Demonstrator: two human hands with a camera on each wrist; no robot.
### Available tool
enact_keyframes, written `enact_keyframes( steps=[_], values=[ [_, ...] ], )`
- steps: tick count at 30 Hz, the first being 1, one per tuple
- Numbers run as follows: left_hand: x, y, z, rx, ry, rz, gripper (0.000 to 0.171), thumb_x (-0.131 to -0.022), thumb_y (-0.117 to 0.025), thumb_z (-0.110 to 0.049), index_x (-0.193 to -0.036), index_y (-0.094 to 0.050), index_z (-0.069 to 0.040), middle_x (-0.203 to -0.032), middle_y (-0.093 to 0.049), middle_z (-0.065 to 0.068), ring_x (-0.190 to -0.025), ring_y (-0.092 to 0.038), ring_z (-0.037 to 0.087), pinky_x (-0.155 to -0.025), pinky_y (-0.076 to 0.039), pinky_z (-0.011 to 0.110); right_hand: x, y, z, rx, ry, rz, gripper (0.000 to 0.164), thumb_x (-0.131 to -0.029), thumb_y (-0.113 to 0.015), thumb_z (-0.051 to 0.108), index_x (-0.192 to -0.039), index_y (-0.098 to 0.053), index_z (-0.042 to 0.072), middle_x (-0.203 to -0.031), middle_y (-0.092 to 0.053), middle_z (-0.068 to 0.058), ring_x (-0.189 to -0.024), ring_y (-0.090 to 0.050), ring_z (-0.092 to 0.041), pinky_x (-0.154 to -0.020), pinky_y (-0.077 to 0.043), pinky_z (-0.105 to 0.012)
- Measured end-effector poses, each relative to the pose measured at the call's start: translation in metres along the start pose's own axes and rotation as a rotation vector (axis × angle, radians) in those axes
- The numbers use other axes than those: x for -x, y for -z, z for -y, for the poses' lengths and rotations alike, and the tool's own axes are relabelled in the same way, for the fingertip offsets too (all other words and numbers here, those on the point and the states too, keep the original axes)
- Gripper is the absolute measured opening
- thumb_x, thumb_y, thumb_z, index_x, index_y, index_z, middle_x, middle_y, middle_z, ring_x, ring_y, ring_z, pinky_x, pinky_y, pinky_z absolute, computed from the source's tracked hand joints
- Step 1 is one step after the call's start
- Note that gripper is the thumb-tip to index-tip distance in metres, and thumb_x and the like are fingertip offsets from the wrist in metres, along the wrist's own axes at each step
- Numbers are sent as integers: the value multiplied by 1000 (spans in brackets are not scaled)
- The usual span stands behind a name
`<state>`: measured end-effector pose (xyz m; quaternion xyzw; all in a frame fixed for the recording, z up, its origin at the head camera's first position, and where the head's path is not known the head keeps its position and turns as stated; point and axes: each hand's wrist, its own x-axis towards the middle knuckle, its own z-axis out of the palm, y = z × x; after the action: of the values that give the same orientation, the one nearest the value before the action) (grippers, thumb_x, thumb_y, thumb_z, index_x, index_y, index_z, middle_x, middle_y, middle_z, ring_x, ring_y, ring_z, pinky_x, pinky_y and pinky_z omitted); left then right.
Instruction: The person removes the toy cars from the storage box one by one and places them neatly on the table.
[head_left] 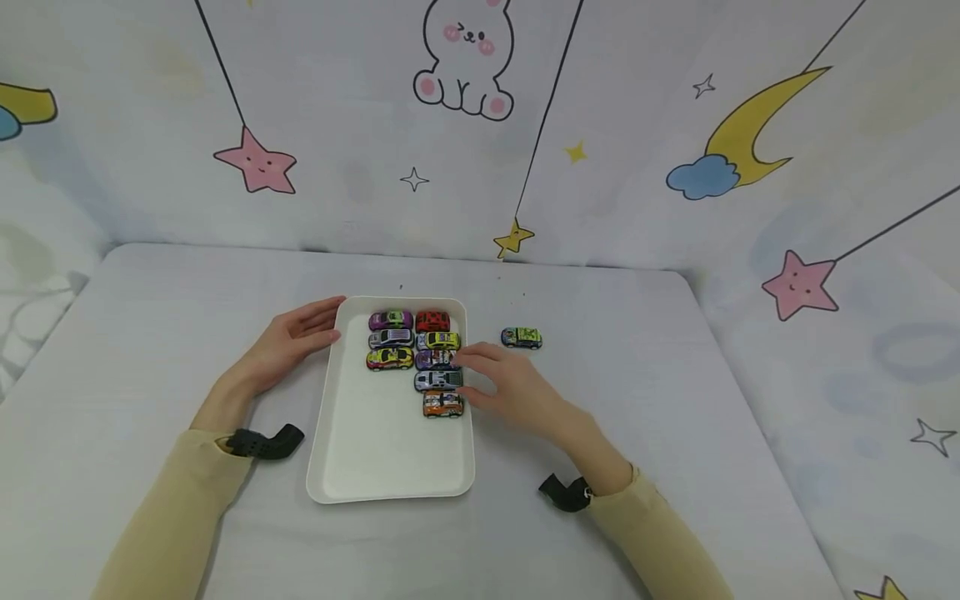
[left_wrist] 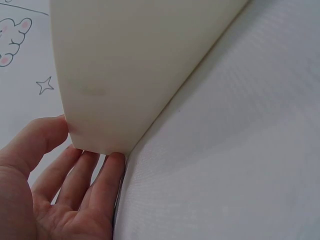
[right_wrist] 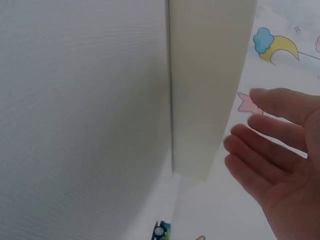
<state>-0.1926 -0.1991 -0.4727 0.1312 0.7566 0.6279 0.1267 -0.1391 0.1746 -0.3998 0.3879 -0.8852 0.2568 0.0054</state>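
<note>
Eight toy race cars lie in my white tray [head_left: 375, 454], in two columns toward its far right part. The left column runs purple-and-green car [head_left: 391, 320], silver car [head_left: 391, 338], yellow-and-red car [head_left: 390, 358]; the right one runs red car [head_left: 432, 321], yellow car [head_left: 438, 340], purple-and-white car [head_left: 433, 359], silver-blue car [head_left: 438, 381], orange car [head_left: 442, 405].

My right hand [head_left: 517, 390] reaches over the tray's right rim, thumb and fingers spread apart, by the purple-and-white and orange cars; I cannot tell whether the tips touch any. My left hand [head_left: 283, 352] has its fingers extended, slightly apart, tips against the tray's outer wall at the far left corner.

Right of the tray, a yellow-green car [head_left: 522, 337] sits on the white-covered table [head_left: 622, 350]. Beyond hangs a white backdrop [head_left: 337, 83] with a winking bear, pink stars and a yellow moon.
</note>
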Motion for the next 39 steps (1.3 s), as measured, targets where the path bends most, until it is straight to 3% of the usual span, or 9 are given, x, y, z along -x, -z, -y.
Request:
enact_keyframes(
  steps=[5, 13, 17, 24, 31, 39],
  values=[
    [0, -1, -1, -18, 8, -3, 66, -99, -66, -24, -156, -35, -11, -158, -37, 18, -143, -40, 31, -100, -44, 10, 4, -2, 6, -13, 41, 83, 34, -88, -78, 15, -120, -69, 6, -125, -66, -6, -116, -63, -19, -98, -54, -29],
    [-1, -1, -2, -23, 7, -10, 65, -99, -66, -23, -155, -36, -12, -158, -38, 19, -144, -39, 32, -99, -44, 9, 3, -8, 13, 46, 49, 129, 33, -90, -76, 17, -121, -70, 8, -125, -66, -4, -118, -61, -18, -99, -52, -26],
    [-1, -1, -1, -17, 5, -6, 65, -99, -65, -23, -155, -36, -12, -158, -37, 19, -144, -39, 31, -99, -43, 9, 3, -11, 15, 81, 53, 124, 30, -89, -76, 15, -118, -71, 8, -123, -67, -3, -116, -62, -19, -99, -52, -29],
    [0, -1, -1, -18, 22, -33, 63, -98, -67, -21, -154, -40, -14, -157, -40, 17, -137, -48, 12, -99, -44, 10, 3, -17, 18, 141, 47, 126, 29, -92, -74, 19, -119, -71, 9, -120, -67, -2, -116, -60, -19, -103, -49, -32],
    [1, -1, -2, -24, -8, -11, 63, -99, -65, -20, -155, -36, -11, -157, -38, 21, -140, -46, 17, -99, -44, 9, 4, -24, 20, 178, 15, 117, 28, -91, -74, 18, -117, -70, 9, -117, -66, -1, -116, -57, -20, -106, -46, -33],
    [1, -1, -1, -10, -8, -18, 62, -99, -64, -18, -155, -37, -11, -157, -37, 20, -137, -48, 9, -99, -44, 10, 5, -27, 23, 178, 52, 98, 21, -89, -76, 15, -110, -73, 10, -109, -66, 0, -111, -57, -20, -106, -44, -37]
  ],
)
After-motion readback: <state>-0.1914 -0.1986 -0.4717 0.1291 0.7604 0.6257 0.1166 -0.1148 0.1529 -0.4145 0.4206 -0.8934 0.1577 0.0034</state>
